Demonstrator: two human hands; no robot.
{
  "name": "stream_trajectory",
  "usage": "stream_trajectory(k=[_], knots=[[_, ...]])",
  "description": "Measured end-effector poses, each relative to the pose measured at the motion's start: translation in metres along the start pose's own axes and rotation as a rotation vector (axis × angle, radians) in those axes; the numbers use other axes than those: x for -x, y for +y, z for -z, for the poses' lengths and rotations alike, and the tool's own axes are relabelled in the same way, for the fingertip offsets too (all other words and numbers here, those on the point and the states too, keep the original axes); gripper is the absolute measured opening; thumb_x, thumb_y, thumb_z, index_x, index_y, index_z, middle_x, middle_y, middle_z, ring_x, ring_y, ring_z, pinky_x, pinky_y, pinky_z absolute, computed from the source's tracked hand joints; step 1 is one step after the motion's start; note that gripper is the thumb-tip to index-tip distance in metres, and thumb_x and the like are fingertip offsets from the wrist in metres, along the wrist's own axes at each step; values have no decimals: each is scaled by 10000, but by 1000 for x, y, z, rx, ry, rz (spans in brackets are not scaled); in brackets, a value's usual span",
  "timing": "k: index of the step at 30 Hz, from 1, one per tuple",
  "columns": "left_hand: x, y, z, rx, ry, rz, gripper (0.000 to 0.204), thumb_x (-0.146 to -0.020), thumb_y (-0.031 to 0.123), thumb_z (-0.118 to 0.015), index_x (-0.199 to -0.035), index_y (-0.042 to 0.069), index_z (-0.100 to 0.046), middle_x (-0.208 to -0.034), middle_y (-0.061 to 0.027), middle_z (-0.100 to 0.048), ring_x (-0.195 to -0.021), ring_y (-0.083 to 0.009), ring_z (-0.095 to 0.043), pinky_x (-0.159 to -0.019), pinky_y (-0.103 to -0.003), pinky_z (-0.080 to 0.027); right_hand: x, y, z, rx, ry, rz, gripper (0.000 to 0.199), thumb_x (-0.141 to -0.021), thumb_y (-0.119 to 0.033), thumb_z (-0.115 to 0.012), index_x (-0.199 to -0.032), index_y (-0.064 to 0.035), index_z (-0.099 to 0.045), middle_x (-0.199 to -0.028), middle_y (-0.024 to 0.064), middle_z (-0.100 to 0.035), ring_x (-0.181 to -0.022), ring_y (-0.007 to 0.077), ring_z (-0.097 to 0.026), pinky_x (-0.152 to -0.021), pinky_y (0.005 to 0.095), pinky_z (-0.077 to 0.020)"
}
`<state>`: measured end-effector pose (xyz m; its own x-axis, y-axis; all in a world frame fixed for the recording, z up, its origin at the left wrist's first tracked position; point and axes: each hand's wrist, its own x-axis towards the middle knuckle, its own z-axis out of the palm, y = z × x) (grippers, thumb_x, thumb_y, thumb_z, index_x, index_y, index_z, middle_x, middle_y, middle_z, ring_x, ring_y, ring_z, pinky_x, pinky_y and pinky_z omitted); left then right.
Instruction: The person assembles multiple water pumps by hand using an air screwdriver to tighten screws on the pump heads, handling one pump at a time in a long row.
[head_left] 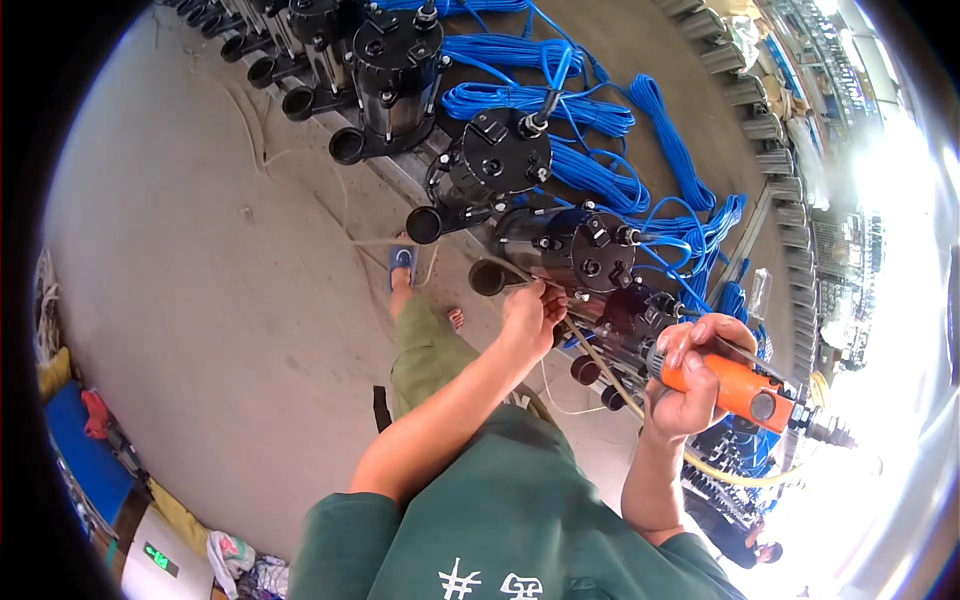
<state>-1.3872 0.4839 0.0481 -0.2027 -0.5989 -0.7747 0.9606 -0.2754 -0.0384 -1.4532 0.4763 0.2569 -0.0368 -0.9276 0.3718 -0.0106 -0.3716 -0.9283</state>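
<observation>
My right hand [690, 375] is wrapped round an orange handheld power tool [735, 385], whose metal tip points away to the right. My left hand [535, 312] is pinched closed beside the lower edge of a black cylindrical pump [590, 250]. Whatever lies between its fingertips is too small or hidden to make out. A pale yellow hose [600, 362] passes by the left hand and curves under the right one. The pump lies tilted in this view, with a bolted round lid, a cable gland and a round black outlet [488, 277] at its side.
More black pumps [497, 160] stand in a row. Coiled blue cables [670, 140] lie along their far side. Metal cylinders [770, 160] line the far right. Another person [740, 540] is at the lower right. Bags [230, 555] and a blue board [85, 450] sit at the lower left.
</observation>
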Motion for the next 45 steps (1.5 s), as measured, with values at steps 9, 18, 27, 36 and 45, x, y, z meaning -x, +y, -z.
stream_trajectory(k=[9,18,27,36,45], knots=[[-1,2,5,-55,48,-22,238,-1039,162,-453,-1047,6,-632,-850,-68,-633,-763,-192,-610,-660,-322,-492,2,17,-4,29,-23,-45,389,-760,-41,-558,-1139,43,-539,-931,140,-580,-616,146,-544,-607,330,-503],[0,-1,7,-36,37,-45,216,-1027,165,-477,-1047,11,-627,-849,-54,-630,-728,-165,-584,-614,-289,-476,0,16,7,-49,-9,0,365,-755,20,-575,-1117,18,-533,-911,133,-558,-604,154,-556,-592,320,-519],[3,0,6,-57,60,-71,214,-1018,168,-479,-1042,21,-633,-846,-44,-630,-717,-146,-569,-583,-272,-446,-2,21,7,-11,-39,0,372,-753,-19,-535,-1120,39,-527,-940,141,-555,-611,145,-543,-599,327,-508],[4,5,5,-128,73,-65,209,-997,180,-508,-1079,34,-633,-857,-39,-639,-702,-128,-553,-563,-267,-422,-7,49,-5,-133,-209,71,290,-798,59,-594,-1074,9,-521,-922,150,-562,-631,167,-576,-608,321,-533],[0,1,4,-217,107,-137,203,-989,164,-497,-1036,24,-637,-857,-65,-661,-627,-131,-521,-528,-272,-398,-9,43,-3,-54,-280,125,246,-827,-47,-651,-1031,-22,-514,-867,132,-554,-597,159,-534,-584,337,-518]])
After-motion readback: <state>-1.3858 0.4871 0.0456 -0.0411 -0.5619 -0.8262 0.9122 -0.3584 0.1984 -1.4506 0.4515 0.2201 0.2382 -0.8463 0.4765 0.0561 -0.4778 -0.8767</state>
